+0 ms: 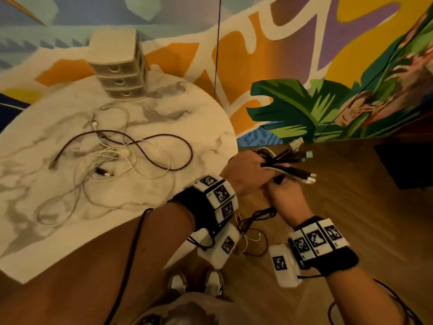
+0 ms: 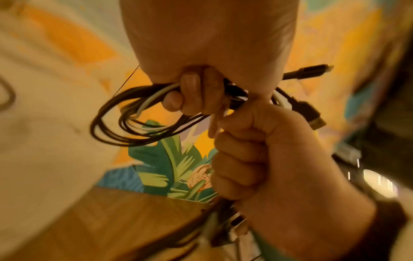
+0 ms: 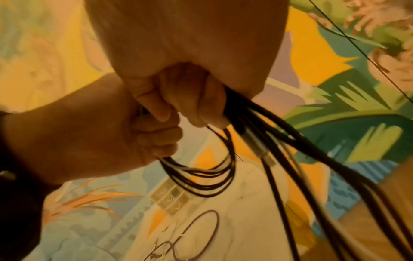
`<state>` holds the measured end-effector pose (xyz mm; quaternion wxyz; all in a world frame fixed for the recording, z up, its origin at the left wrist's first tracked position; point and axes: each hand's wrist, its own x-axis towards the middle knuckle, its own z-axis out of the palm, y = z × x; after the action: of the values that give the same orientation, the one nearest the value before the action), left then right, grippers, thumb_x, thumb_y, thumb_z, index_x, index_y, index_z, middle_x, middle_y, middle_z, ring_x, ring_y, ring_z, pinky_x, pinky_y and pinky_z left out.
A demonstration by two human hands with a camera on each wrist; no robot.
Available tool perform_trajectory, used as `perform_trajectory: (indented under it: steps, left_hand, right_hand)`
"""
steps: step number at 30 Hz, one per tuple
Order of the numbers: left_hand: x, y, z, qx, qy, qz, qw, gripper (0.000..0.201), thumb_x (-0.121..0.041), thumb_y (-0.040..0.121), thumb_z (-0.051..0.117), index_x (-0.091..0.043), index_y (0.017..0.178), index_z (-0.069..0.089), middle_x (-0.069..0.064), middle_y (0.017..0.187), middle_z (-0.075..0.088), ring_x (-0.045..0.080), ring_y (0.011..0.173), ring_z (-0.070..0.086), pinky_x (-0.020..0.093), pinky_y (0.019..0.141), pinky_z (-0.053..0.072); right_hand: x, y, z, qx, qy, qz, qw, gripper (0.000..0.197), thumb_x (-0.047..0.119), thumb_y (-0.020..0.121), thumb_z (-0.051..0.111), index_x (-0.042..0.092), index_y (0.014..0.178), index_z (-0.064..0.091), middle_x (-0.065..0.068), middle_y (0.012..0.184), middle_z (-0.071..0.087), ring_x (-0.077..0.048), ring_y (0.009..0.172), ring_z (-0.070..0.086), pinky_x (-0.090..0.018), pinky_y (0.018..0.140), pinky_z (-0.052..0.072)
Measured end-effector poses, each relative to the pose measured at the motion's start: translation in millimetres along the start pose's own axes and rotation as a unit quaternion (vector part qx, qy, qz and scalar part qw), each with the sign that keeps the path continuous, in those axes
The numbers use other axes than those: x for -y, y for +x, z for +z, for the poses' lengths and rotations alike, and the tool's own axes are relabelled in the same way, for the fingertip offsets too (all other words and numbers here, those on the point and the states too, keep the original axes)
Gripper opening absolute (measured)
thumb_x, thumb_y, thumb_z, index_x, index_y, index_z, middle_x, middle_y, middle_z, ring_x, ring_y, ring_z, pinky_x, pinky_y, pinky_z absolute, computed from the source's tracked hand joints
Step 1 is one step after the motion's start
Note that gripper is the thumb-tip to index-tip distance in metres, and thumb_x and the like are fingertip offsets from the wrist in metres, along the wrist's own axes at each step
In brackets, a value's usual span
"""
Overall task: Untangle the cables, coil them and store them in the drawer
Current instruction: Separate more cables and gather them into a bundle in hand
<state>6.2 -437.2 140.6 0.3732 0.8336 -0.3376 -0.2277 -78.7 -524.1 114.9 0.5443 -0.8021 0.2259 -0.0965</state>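
Note:
A coiled bundle of black and white cables (image 1: 288,160) is held off the table's right edge, above the floor. My left hand (image 1: 243,172) grips the coil (image 2: 116,127) from above, its loops hanging out past the curled fingers (image 2: 192,91). My right hand (image 1: 285,198) is fisted round the same bundle just below, and several plug ends stick out to the right. In the right wrist view the coil (image 3: 201,178) hangs between both hands. A tangle of a purple cable (image 1: 164,137) and thin white cables (image 1: 131,160) lies on the table. The small drawer unit (image 1: 124,73) has all its drawers closed.
The round marble table (image 1: 199,109) stands left of my hands, with the drawer unit at its far edge. A thin black cord (image 1: 218,43) hangs in front of the painted wall. The floor is wooden, with a dark object (image 1: 405,165) at right and my shoes (image 1: 196,282) below.

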Motion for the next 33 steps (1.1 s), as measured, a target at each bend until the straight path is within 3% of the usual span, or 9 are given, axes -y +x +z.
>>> perform_trajectory:
  steps: [4,6,13,18,25,26,29,31,33]
  left_hand:
    - [-22.5,6.4,-1.2,-0.022,-0.079,0.003,0.997,0.031,-0.026,0.085,0.065,-0.011,0.058,0.059,0.006,0.056,0.053,0.018,0.053,0.049,0.029,0.055,0.037]
    - [-31.2,7.8,-3.3,-0.050,-0.071,0.016,0.996,0.023,-0.022,0.087,0.063,-0.005,0.070,0.061,0.008,0.063,0.055,0.020,0.059,0.049,0.031,0.057,0.037]
    - [-42.6,15.7,-53.2,-0.141,-0.012,0.137,0.980,0.026,-0.025,0.093,0.056,-0.001,0.097,0.066,0.011,0.082,0.067,0.020,0.071,0.060,0.027,0.061,0.043]
    - [-33.9,7.6,-53.8,-0.131,-0.030,0.135,0.982,0.027,-0.028,0.093,0.055,-0.005,0.102,0.065,0.011,0.083,0.068,0.020,0.073,0.062,0.026,0.061,0.046]
    - [-28.0,6.7,-43.8,-0.117,-0.056,0.127,0.983,0.023,-0.024,0.094,0.055,-0.006,0.106,0.063,0.009,0.093,0.069,0.020,0.083,0.063,0.035,0.073,0.047]
    - [-24.5,6.9,-38.0,-0.117,-0.060,0.117,0.984,0.023,-0.022,0.093,0.055,-0.006,0.107,0.063,0.009,0.095,0.069,0.020,0.086,0.063,0.036,0.076,0.048]
    - [-11.8,6.6,-18.5,-0.108,-0.066,0.082,0.988,0.027,-0.020,0.093,0.056,-0.006,0.115,0.063,0.010,0.106,0.068,0.021,0.099,0.062,0.034,0.085,0.047]
    - [-4.7,4.4,-5.6,-0.088,-0.064,0.068,0.992,0.028,-0.020,0.093,0.056,-0.005,0.116,0.062,0.011,0.109,0.068,0.022,0.102,0.061,0.032,0.086,0.046]
    - [1.4,1.2,4.7,-0.060,-0.054,0.053,0.995,0.028,-0.022,0.094,0.055,-0.004,0.115,0.062,0.012,0.108,0.067,0.022,0.101,0.061,0.028,0.084,0.045]
  right_hand:
    - [12.8,-5.7,-5.6,0.038,0.101,-0.006,0.994,0.039,-0.007,0.081,0.056,0.018,0.055,0.042,0.012,0.038,0.042,0.002,0.036,0.032,-0.010,0.041,0.026]
    - [-8.8,-5.5,-0.5,0.035,0.111,0.027,0.993,0.038,0.002,0.080,0.057,0.016,0.054,0.034,0.011,0.037,0.036,0.000,0.036,0.027,-0.013,0.040,0.025]
    - [-131.5,-7.5,9.7,0.019,-0.056,0.223,0.973,0.042,0.009,0.088,0.059,0.018,0.054,0.036,0.011,0.040,0.035,-0.006,0.037,0.031,-0.025,0.044,0.027]
    - [-140.4,13.7,10.4,0.032,-0.128,0.292,0.947,0.033,0.025,0.093,0.056,0.015,0.063,0.046,-0.004,0.056,0.049,-0.020,0.050,0.046,-0.027,0.047,0.034]
    - [-130.3,10.2,-2.9,0.102,-0.313,0.237,0.914,0.026,0.040,0.089,0.056,0.019,0.074,0.052,-0.004,0.074,0.059,-0.023,0.071,0.058,-0.028,0.063,0.041]
    - [-131.1,11.3,-5.8,0.120,-0.286,0.214,0.926,0.019,0.038,0.085,0.063,0.021,0.084,0.054,-0.003,0.082,0.061,-0.022,0.080,0.060,-0.029,0.067,0.043]
    - [-105.3,8.6,-13.0,0.113,-0.149,0.095,0.978,0.054,0.030,0.069,0.081,0.024,0.116,0.055,0.006,0.113,0.058,-0.009,0.112,0.056,-0.025,0.092,0.045]
    - [-65.0,8.0,-15.9,0.101,-0.051,0.034,0.993,0.058,0.011,0.072,0.080,0.026,0.120,0.051,0.017,0.114,0.053,0.016,0.106,0.050,-0.006,0.089,0.039]
    - [-28.8,12.9,-16.0,0.121,0.001,0.000,0.993,0.048,0.004,0.078,0.073,0.022,0.117,0.054,0.016,0.111,0.059,0.011,0.102,0.056,-0.010,0.084,0.045]
